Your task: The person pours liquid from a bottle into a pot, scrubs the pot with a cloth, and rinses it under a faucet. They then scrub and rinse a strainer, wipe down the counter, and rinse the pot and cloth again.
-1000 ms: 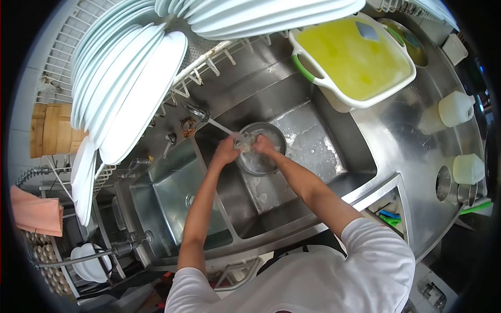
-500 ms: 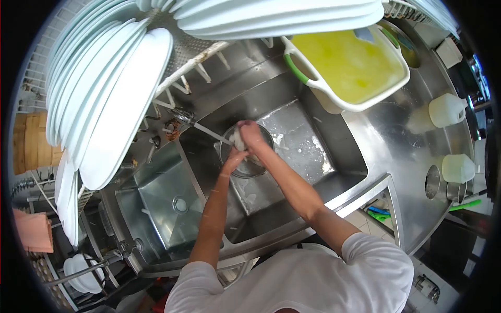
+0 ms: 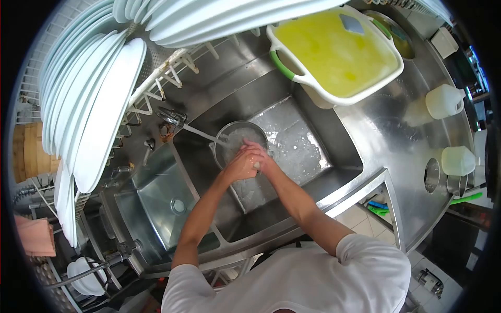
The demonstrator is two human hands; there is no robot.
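Note:
Over the near side of a round metal bowl [image 3: 218,151] in the sink, my left hand [image 3: 242,166] and my right hand [image 3: 265,159] are pressed together, fingers wrapped round each other. A small bit of something whitish and soft, seemingly a wet cloth [image 3: 256,165], shows between them; most of it is hidden. A stream of water [image 3: 201,133] runs from the faucet [image 3: 171,116] into the bowl, just beyond my fingers. Water in the bowl looks cloudy and churned.
White plates [image 3: 112,112] stand packed in a rack at the left and top. A white tub [image 3: 336,99] of yellow-green liquid sits beyond the sink. A second basin [image 3: 156,195] lies left. Plastic jugs [image 3: 443,106] stand on the right counter.
My hands have drawn toward me, out from under the stream to the bowl's near side, and closed tightly together round the whitish cloth. The view has shifted slightly.

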